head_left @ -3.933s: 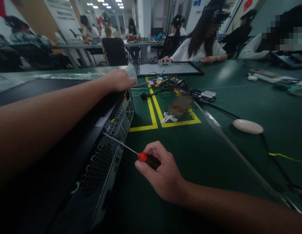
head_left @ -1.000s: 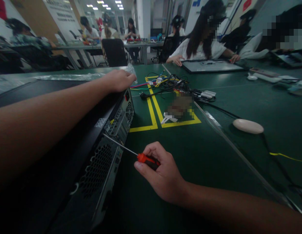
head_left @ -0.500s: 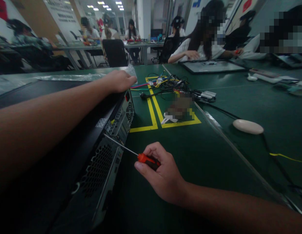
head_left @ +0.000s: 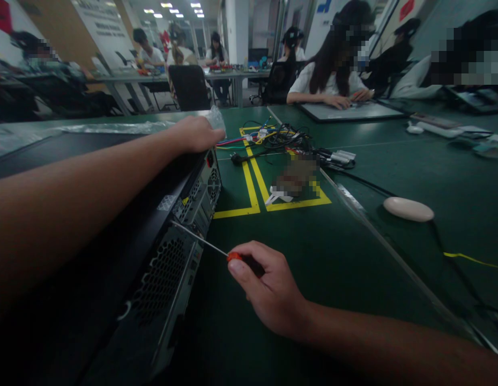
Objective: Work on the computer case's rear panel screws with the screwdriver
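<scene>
At left in the frame, brace the black, box-shaped metal computer case (head_left: 152, 236) with your left hand (head_left: 197, 134), bent over its top edge; whether its fingers grip, I cannot tell. At centre, your right hand (head_left: 273, 289) pinches the steel-shafted, red-and-dark-handled screwdriver (head_left: 233, 257); best press evenly along the shaft. The case's rear shows a honeycomb vent (head_left: 162, 271), then a round fan grille (head_left: 214, 183).

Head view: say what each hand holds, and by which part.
The right hand grips the screwdriver by its handle. The left hand rests on the computer case; whether it grips it cannot be told.
</scene>
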`<state>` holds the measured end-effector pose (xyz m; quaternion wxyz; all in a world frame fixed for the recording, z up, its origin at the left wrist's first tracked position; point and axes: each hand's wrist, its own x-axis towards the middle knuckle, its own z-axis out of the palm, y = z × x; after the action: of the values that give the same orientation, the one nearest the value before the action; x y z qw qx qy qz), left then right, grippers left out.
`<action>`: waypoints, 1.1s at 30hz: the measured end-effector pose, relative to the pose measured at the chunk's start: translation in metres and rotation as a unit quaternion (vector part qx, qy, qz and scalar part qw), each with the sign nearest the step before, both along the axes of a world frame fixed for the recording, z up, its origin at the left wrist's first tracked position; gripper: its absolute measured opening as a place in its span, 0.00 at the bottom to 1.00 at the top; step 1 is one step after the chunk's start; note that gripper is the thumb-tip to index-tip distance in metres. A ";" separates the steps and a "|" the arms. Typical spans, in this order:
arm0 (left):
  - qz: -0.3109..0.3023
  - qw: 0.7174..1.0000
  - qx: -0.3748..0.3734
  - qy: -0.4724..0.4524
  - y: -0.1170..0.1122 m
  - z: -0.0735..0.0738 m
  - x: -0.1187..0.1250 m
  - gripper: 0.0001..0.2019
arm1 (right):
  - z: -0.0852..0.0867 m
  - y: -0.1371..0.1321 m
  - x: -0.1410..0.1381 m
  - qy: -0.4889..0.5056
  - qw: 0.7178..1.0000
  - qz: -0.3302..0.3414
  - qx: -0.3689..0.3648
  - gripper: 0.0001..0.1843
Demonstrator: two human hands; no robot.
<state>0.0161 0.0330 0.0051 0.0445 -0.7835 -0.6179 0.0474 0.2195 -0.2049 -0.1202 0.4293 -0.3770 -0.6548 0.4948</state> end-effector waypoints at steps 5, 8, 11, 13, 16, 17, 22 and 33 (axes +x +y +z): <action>0.010 1.000 -0.004 0.004 -0.001 0.001 0.001 0.35 | -0.002 0.000 -0.001 0.025 1.000 0.007 -0.007 0.07; 0.012 0.999 0.008 -0.032 -0.002 -0.001 0.000 0.35 | -0.004 0.000 -0.001 0.027 1.000 -0.006 -0.007 0.17; 0.001 0.998 0.022 -0.065 -0.005 0.000 0.001 0.36 | -0.004 0.000 -0.001 0.011 1.000 -0.013 -0.010 0.16; 0.001 0.998 0.016 -0.061 -0.009 0.002 0.003 0.37 | -0.004 0.000 -0.001 0.002 1.000 -0.014 -0.005 0.14; 0.020 1.000 0.001 -0.014 -0.012 0.005 0.007 0.40 | -0.004 0.001 -0.001 -0.001 1.000 -0.011 0.003 0.11; 0.018 1.000 -0.003 0.002 -0.012 0.006 0.007 0.40 | -0.003 0.001 -0.001 0.001 1.000 -0.009 0.003 0.10; -0.009 0.998 -0.003 0.054 -0.009 0.006 0.006 0.36 | -0.002 0.001 -0.002 0.012 1.000 -0.001 0.005 0.09; 0.044 0.998 0.012 -0.050 0.002 -0.003 -0.001 0.39 | -0.002 0.001 -0.001 0.010 1.000 -0.002 0.003 0.09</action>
<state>0.0153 0.0347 0.0025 0.0211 -0.7563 -0.6539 0.0023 0.2184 -0.2038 -0.1225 0.4378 -0.3721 -0.6514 0.4955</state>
